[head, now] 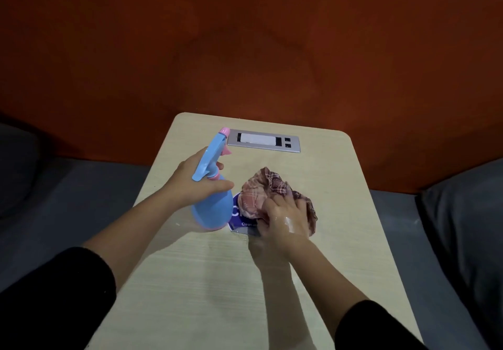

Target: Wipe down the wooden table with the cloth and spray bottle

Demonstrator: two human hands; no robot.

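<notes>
A pale wooden table (206, 281) stretches away from me. My left hand (193, 183) grips the neck of a blue spray bottle (211, 210) with a pink nozzle, held just above the tabletop, nozzle pointing away from me. My right hand (285, 219) presses down on a crumpled pink-and-brown checked cloth (258, 191) near the table's middle. The back of that hand glistens wet. The cloth partly covers a purple round sticker (239, 217) on the table.
A metal socket panel (264, 140) is set into the table's far end. An orange upholstered backrest (245, 50) rises behind the table. Grey seat cushions (462, 227) lie on both sides. Black sleeves cover both forearms near me.
</notes>
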